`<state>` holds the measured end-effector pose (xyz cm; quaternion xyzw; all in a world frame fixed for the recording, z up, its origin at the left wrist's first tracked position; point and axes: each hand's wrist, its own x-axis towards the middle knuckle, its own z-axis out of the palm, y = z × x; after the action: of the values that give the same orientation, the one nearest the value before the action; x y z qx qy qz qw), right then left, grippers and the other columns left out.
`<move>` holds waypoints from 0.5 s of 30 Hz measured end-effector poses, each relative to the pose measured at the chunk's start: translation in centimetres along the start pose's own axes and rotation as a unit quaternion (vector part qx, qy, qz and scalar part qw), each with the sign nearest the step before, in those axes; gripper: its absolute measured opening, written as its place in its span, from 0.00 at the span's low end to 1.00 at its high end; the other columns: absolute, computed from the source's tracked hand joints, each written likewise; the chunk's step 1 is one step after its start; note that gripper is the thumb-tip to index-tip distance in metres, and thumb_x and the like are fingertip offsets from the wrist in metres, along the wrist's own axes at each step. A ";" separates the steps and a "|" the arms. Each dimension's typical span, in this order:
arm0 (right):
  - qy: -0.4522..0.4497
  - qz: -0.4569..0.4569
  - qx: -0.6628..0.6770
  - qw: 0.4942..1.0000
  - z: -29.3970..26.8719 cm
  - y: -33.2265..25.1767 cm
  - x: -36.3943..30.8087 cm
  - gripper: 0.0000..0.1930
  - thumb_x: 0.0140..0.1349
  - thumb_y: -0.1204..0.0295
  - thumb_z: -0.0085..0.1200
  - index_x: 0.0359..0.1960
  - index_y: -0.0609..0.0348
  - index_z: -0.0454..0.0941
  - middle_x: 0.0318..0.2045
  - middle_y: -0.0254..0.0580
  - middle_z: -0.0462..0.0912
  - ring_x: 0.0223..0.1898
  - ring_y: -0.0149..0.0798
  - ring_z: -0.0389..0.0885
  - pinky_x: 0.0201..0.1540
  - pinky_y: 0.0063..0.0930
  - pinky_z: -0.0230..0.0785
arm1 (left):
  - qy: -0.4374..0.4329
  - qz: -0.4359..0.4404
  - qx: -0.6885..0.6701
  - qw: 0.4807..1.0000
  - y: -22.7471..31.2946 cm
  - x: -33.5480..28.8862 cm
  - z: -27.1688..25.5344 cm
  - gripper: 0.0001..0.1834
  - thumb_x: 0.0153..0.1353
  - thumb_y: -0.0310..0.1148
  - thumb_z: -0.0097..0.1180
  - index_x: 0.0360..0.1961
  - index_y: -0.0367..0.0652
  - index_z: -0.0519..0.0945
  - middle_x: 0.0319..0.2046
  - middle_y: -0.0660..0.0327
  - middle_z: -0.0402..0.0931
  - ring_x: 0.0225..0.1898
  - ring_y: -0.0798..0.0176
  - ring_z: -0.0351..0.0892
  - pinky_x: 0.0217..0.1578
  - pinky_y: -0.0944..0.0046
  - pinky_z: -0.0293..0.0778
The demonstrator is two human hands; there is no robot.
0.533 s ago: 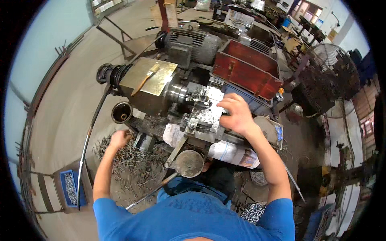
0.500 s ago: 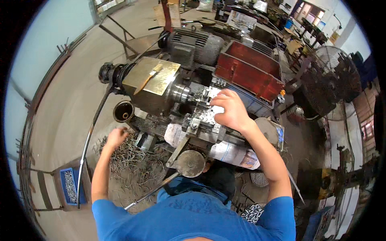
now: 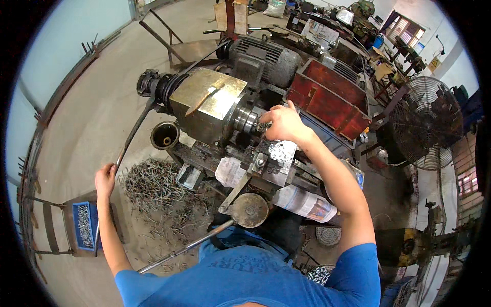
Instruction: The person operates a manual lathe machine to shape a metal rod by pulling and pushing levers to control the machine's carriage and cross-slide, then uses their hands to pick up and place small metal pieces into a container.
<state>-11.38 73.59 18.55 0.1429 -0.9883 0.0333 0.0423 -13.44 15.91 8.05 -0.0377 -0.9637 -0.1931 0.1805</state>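
My left hand (image 3: 105, 180) is closed around a long metal lever (image 3: 124, 148) that slants down from the left end of a small lathe. My right hand (image 3: 284, 123) reaches over the lathe's tool slide (image 3: 282, 151). Its fingers are bent together close to the shiny round chuck (image 3: 246, 121); what they pinch, if anything, is hidden by the hand. A wooden-handled tool (image 3: 204, 100) lies on the brass-coloured top plate (image 3: 225, 97) of the headstock. Below the slide sits a round metal disc (image 3: 249, 210), with a second long rod (image 3: 186, 247) running from it.
A red metal box (image 3: 330, 100) stands behind the slide, beside a motor (image 3: 266, 59). Curly metal shavings (image 3: 158, 187) cover the floor at left. A blue tray of small metal parts (image 3: 84, 225) stands far left. A large fan (image 3: 424, 120) is at right.
My left hand has moved left from above the shavings onto the long lever. My right hand has shifted from over the slide toward the chuck. The view has shifted slightly.
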 end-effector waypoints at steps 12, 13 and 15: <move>0.083 0.029 0.052 0.995 -1.0 0.6 0.1 0.16 0.34 0.63 0.58 0.29 0.47 0.84 0.28 0.42 0.82 0.41 0.45 0.78 0.56 0.48 0.56 | -0.066 -0.103 0.034 0.992 -2.6 1.9 2.0 0.32 0.65 0.56 0.35 0.29 0.39 0.80 0.17 0.50 0.75 0.25 0.45 0.77 0.31 0.50 0.71; 0.039 0.026 0.029 0.998 -0.9 0.6 0.1 0.15 0.34 0.64 0.58 0.30 0.47 0.84 0.30 0.41 0.82 0.43 0.45 0.77 0.58 0.49 0.54 | -0.064 -0.101 0.057 0.991 -2.7 2.1 1.7 0.33 0.65 0.57 0.33 0.29 0.39 0.81 0.19 0.48 0.76 0.26 0.43 0.77 0.32 0.48 0.71; -0.050 0.016 -0.018 0.998 -0.6 -0.6 0.6 0.15 0.35 0.65 0.57 0.30 0.46 0.85 0.33 0.39 0.83 0.45 0.45 0.76 0.62 0.50 0.51 | -0.053 -0.121 0.083 0.988 -3.7 2.0 1.8 0.34 0.65 0.57 0.32 0.29 0.39 0.81 0.22 0.45 0.76 0.30 0.41 0.77 0.33 0.47 0.70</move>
<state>-11.79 72.93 19.28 0.1275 -0.9918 0.0093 -0.0050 -16.46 13.24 5.88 0.0845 -0.9820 -0.1305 0.1068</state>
